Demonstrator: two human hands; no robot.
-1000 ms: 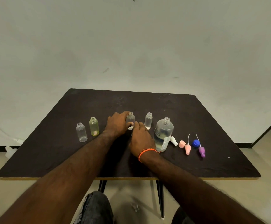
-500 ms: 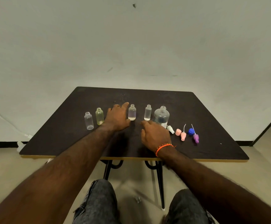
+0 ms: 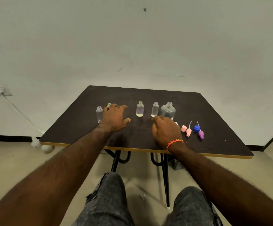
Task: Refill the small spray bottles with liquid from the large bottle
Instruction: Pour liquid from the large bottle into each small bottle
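Neither of our hands grips anything. Our left hand (image 3: 114,118) lies palm down with fingers spread and loose on the dark table (image 3: 214,111). Our right hand (image 3: 165,129) also rests palm down, fingers loosely curled and empty, with an orange bracelet (image 3: 175,143) at the wrist.

With the table as a clock face and twelve at the far edge, a row of bottles crosses the middle from nine toward three. All stand upright, long axes vertical, open necks pointing up, with no caps on. From the nine o'clock end:

- a clear small bottle (image 3: 99,114), just left of our left hand;
- a yellowish small bottle (image 3: 109,105), mostly hidden behind our left fingers; we cannot tell if they touch;
- a clear small bottle (image 3: 140,108) with a thin layer of liquid at the bottom, standing between our hands;
- a slimmer frosted small bottle (image 3: 155,109), at twelve o'clock from our right fingertips;
- the large bottle (image 3: 168,110), round-shouldered and clear, partly filled, its base hidden behind our right hand.

At three o'clock from our right hand, loose tops lie on the table: a pink cap (image 3: 183,128), a pink spray head (image 3: 188,131) with its thin tube pointing toward twelve, a blue cap (image 3: 196,128) and a purple spray head (image 3: 201,134) with its tube also toward twelve.

Both forearms reach in from six o'clock, above grey-trousered knees.
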